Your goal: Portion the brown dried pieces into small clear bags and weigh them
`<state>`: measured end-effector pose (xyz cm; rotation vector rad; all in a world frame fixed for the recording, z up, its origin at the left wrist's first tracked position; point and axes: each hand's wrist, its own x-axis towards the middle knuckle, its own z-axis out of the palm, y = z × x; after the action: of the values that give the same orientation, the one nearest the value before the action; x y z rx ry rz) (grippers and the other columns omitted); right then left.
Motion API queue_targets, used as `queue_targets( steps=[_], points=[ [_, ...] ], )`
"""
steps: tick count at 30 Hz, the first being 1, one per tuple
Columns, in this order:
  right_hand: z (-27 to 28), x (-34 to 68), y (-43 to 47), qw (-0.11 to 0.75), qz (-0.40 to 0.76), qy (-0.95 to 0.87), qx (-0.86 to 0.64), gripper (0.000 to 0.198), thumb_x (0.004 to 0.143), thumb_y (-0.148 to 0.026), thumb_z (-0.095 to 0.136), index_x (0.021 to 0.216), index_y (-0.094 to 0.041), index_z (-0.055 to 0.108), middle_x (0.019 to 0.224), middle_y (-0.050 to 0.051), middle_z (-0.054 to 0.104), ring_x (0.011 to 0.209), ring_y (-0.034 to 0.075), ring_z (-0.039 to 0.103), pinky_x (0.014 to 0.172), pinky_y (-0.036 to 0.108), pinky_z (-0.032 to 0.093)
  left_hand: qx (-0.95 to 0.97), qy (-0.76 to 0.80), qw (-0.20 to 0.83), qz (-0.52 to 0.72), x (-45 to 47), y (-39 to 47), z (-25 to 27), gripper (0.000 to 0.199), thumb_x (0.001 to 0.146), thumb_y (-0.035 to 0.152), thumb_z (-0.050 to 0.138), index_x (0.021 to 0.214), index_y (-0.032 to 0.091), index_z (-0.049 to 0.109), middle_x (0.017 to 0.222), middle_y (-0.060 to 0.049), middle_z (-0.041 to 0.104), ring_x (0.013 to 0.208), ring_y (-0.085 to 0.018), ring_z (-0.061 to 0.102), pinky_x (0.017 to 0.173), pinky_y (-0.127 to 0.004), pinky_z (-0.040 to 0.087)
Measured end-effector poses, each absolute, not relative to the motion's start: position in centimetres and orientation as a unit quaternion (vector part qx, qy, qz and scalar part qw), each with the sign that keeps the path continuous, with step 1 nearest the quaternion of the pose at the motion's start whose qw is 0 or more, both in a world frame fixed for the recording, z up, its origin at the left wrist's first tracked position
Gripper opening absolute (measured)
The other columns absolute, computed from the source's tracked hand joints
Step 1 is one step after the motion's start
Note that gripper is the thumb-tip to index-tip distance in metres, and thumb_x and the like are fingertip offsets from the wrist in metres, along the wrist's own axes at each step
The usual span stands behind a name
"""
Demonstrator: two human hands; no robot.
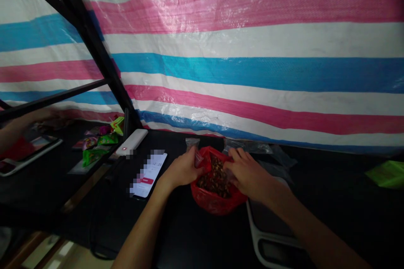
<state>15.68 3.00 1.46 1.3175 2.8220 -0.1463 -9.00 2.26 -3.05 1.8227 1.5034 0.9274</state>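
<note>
A red plastic bag (pixel 217 207) stands open on the black table in front of me, with many small brown, nut-like or seed-like pieces (pixel 216 178) inside. My left hand (pixel 186 167) is closed on the bag's left rim, thumb toward the opening. At the right rim my right hand (pixel 248 174) has its fingers curled over the edge, fingertips close to the brown pieces; part of its grip is hidden. A small clear plastic bag (pixel 192 142) shows just behind my left hand. Under my right forearm lies a white-rimmed scale-like device (pixel 252 218).
Left of the bag are a lit phone (pixel 150 176) and a white box-shaped device (pixel 132 141). Clear bags (pixel 252 147) lie behind; a green packet (pixel 388 174) is far right. Beyond a black frame (pixel 91 46), another person's arm (pixel 19 130) reaches near colourful packets (pixel 97 145).
</note>
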Motion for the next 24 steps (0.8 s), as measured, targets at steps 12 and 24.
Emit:
queue_targets(
  steps=[12, 24],
  points=[
    [5.1, 17.4, 3.9, -0.089, -0.076, 0.897, 0.427, 0.02, 0.093, -0.028, 0.064, 0.109, -0.02, 0.074, 0.111, 0.009, 0.071, 0.101, 0.025, 0.065, 0.088, 0.034, 0.045, 0.567, 0.499, 0.522, 0.396, -9.0, 2.0, 0.0, 0.014, 0.079, 0.022, 0.066, 0.091, 0.017, 0.064, 0.078, -0.001, 0.067, 0.066, -0.015, 0.061, 0.063, -0.025, 0.047],
    [4.1, 18.3, 4.3, -0.022, -0.082, 0.879, 0.469, 0.024, 0.095, -0.025, 0.059, 0.116, -0.019, 0.07, 0.117, 0.011, 0.064, 0.082, 0.021, 0.07, 0.072, 0.032, 0.047, 0.513, 0.588, 0.476, 0.406, -9.2, 3.2, -1.6, 0.03, 0.08, 0.045, 0.072, 0.082, 0.019, 0.058, 0.055, 0.005, 0.056, 0.042, -0.01, 0.047, 0.042, -0.021, 0.032]
  ],
)
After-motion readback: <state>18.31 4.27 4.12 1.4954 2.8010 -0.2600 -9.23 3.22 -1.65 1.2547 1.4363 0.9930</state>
